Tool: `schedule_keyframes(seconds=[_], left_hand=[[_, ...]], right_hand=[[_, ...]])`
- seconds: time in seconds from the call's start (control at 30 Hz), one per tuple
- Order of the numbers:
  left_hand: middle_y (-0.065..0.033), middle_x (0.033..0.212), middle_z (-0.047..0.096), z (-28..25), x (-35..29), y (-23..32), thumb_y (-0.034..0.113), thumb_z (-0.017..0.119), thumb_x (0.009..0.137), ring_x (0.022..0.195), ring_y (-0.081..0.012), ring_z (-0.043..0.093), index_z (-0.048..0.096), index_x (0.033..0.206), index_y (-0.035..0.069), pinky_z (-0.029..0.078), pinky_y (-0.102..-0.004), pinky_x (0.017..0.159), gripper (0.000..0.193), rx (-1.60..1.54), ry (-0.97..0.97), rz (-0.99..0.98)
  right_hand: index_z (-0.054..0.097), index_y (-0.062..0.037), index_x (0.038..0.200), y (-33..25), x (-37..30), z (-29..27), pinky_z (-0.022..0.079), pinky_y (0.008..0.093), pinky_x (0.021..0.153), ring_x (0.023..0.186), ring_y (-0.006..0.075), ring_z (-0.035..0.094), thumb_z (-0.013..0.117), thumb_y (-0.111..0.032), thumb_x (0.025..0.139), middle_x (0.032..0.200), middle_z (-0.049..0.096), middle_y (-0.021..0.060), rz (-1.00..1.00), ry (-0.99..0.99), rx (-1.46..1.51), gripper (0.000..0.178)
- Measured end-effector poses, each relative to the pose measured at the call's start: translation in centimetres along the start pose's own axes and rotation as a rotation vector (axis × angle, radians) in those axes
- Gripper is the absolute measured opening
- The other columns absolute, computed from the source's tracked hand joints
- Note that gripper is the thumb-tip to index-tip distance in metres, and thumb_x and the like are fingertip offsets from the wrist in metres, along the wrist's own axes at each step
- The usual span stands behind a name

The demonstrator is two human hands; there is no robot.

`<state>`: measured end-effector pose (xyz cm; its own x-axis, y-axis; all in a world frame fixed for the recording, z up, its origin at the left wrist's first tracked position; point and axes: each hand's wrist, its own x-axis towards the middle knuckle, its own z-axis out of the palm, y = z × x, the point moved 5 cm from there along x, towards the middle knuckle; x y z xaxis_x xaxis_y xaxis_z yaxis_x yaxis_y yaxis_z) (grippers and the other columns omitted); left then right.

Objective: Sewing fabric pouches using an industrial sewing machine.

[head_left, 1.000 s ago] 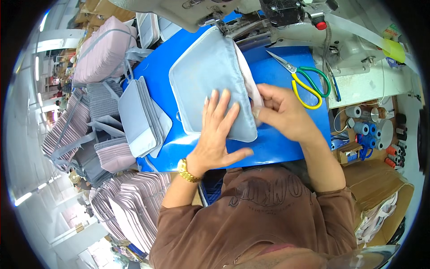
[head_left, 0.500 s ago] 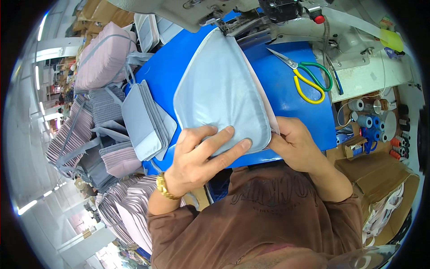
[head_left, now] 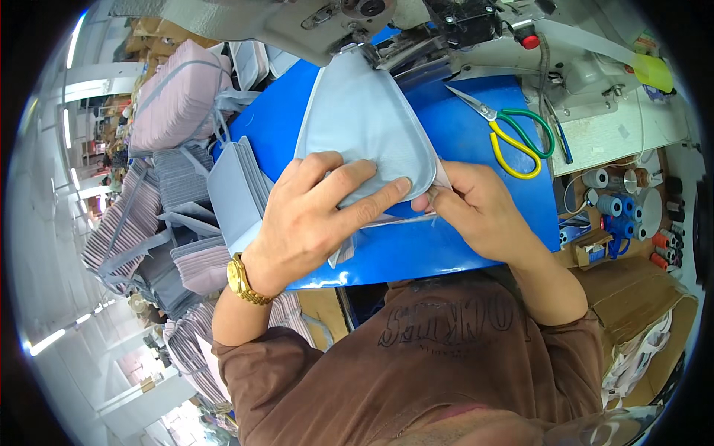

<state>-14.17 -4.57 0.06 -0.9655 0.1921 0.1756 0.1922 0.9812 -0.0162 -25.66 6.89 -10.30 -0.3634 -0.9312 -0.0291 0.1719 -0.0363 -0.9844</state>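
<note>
A light grey-blue fabric panel [head_left: 364,119] with a bound edge lies on the blue work surface. Its narrow far end reaches under the sewing machine head [head_left: 357,52]. My left hand [head_left: 309,212], with a gold watch [head_left: 239,279] on its wrist, presses the panel's near left part with fingers spread. At the near right corner my right hand [head_left: 472,204] pinches the panel's edge between thumb and fingers. A pale pink layer [head_left: 440,177] shows beneath that edge, mostly hidden by the grey-blue face.
Scissors [head_left: 497,134] with one green and one yellow handle lie on the blue surface [head_left: 476,241] to the right. Stacked grey panels [head_left: 234,186] stand left, beside tied pink bundles [head_left: 182,97]. Thread spools [head_left: 613,204] and a cardboard box [head_left: 632,290] are at the right.
Both hands have moved away from me toward the machine, carrying the panel farther under its head. My left hand has also shifted left, and more blue surface shows in front.
</note>
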Motion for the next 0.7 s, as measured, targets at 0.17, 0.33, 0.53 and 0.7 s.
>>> schedule_keyframes(seconds=[0.17, 0.33, 0.53, 0.7], left_hand=[[-0.0032, 0.105, 0.061, 0.1, 0.9, -1.9, 0.008, 0.068, 0.074, 0.09, -0.0236, 0.055, 0.071, 0.122, 0.021, 0.049, -0.0352, 0.077, 0.051, -0.003, -0.018, -0.009], [-0.0067, 0.105, 0.062, 0.2, 1.6, -3.9, -0.006, 0.063, 0.073, 0.091, -0.0258, 0.056, 0.071, 0.123, 0.019, 0.051, -0.0369, 0.079, 0.057, 0.008, -0.031, -0.021], [-0.0073, 0.105, 0.063, 0.7, 2.4, -6.0, -0.011, 0.061, 0.073, 0.089, -0.0264, 0.057, 0.068, 0.127, 0.019, 0.052, -0.0369, 0.079, 0.062, 0.038, -0.023, -0.036], [-0.0069, 0.102, 0.064, 1.0, 3.1, -5.5, -0.01, 0.059, 0.077, 0.088, -0.025, 0.057, 0.069, 0.124, 0.017, 0.052, -0.0365, 0.078, 0.055, 0.171, 0.006, -0.122]], right_hand=[[0.068, 0.0019, 0.093, 0.1, 2.5, -0.3, 0.043, 0.0296, 0.058, 0.062, 0.0114, 0.054, 0.056, -0.013, 0.091, 0.071, 0.064, 0.0065, -0.016, 0.02, -0.045, 0.019], [0.067, 0.0017, 0.087, 0.0, 4.9, -0.5, 0.041, 0.0309, 0.056, 0.059, 0.0125, 0.051, 0.058, -0.017, 0.09, 0.066, 0.06, 0.0061, -0.069, 0.036, -0.085, 0.021], [0.067, 0.0016, 0.081, 0.4, 7.8, -0.8, 0.039, 0.0325, 0.054, 0.055, 0.0135, 0.049, 0.056, -0.02, 0.09, 0.06, 0.054, 0.0064, -0.169, 0.084, -0.153, 0.026], [0.066, 0.0029, 0.076, -0.3, 9.1, -1.3, 0.043, 0.0374, 0.055, 0.054, 0.0216, 0.054, 0.057, -0.023, 0.088, 0.059, 0.056, 0.0126, -0.152, 0.193, -0.301, 0.03]])
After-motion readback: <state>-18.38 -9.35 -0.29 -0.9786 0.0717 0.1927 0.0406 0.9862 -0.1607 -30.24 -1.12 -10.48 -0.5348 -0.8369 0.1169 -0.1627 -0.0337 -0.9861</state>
